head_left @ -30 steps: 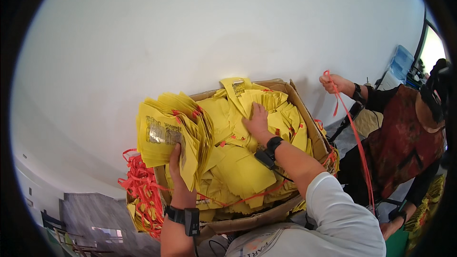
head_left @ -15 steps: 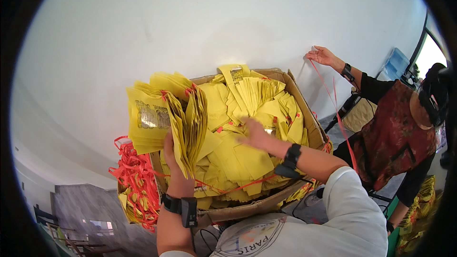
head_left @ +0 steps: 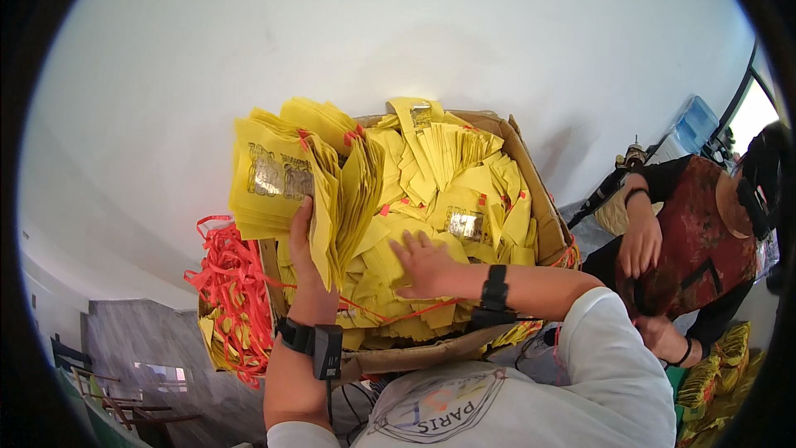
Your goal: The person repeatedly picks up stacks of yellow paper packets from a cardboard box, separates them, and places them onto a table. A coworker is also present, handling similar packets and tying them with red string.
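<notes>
Evidently gathering: the left hand (head_left: 305,259) grips a fanned stack of yellow sheets (head_left: 290,182); the right hand (head_left: 427,264), fingers spread, must pinch more from the cardboard box (head_left: 543,207).

- A thick stack of yellow paper sheets (head_left: 286,178) stands upright, fanned at its right edge, over the left end of the cardboard box (head_left: 539,199); its front sheet bears a dull gold foil square.
- The left hand (head_left: 308,261) grips the stack from below.
- Loose yellow sheets (head_left: 448,182) fill that box in a jumbled heap, some folded; the right hand (head_left: 427,265) lies flat on them, near the box's front wall.
</notes>
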### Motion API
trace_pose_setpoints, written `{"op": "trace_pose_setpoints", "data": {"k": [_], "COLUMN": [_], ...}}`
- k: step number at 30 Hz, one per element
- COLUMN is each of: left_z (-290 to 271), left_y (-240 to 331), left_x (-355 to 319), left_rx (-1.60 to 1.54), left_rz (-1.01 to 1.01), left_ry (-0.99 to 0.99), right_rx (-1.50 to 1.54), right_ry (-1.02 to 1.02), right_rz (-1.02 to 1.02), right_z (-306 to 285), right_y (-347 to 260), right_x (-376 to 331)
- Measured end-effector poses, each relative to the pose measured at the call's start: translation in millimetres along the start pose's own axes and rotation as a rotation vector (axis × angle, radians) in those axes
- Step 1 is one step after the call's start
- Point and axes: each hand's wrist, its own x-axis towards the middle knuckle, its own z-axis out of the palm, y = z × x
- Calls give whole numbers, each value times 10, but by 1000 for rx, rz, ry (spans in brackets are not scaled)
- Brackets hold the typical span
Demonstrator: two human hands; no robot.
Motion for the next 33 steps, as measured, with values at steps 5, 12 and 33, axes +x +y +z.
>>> {"op": "trace_pose_setpoints", "data": {"k": [5,12,33], "left_z": [175,311,276], "left_y": [44,21,-33], "left_x": [-88,-151,-189], "left_rx": [-44,93,65], "left_rz": [-14,2,-41], "left_ry": [49,202,136], "right_rx": [-169,-265,535], "right_ry": [-20,-39,310], "right_rz": [75,79,185], "right_z": [2,60,-218], "right_y": [-372,-205,954], "right_x": [306,242,-429]}}
